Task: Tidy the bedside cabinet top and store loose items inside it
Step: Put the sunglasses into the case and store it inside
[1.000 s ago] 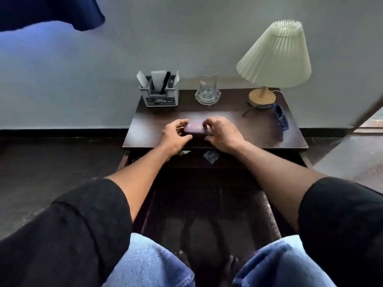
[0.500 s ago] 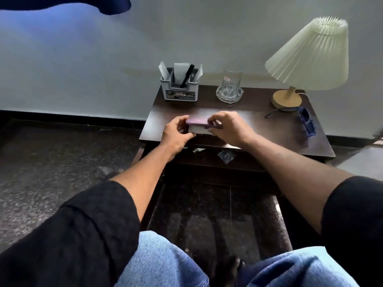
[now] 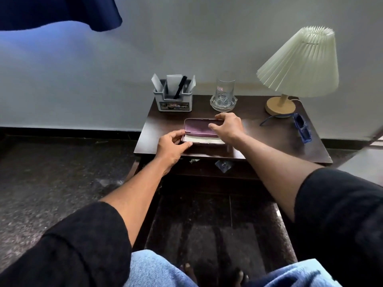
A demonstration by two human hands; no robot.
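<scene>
A purple glasses case (image 3: 200,129) lies open on the dark wooden bedside cabinet top (image 3: 269,139), its lid raised and a pale lining showing inside. My left hand (image 3: 172,145) pinches the case's lower half at its left end. My right hand (image 3: 229,126) grips the raised lid at its right end, fingers over the top edge and thumb on the inside. Blue sunglasses (image 3: 300,127) lie unfolded near the cabinet's right edge, apart from both hands.
A grey desk organiser (image 3: 174,98) with a black pen and papers stands at the back left. A drinking glass (image 3: 224,94) sits in a glass dish, and a pleated lamp (image 3: 298,67) stands at the back right. Small scraps (image 3: 222,164) lie on the shelf below the top.
The case was closed between my hands a second ago; its lid has swung up and back and now stands open. The view has shifted left.
</scene>
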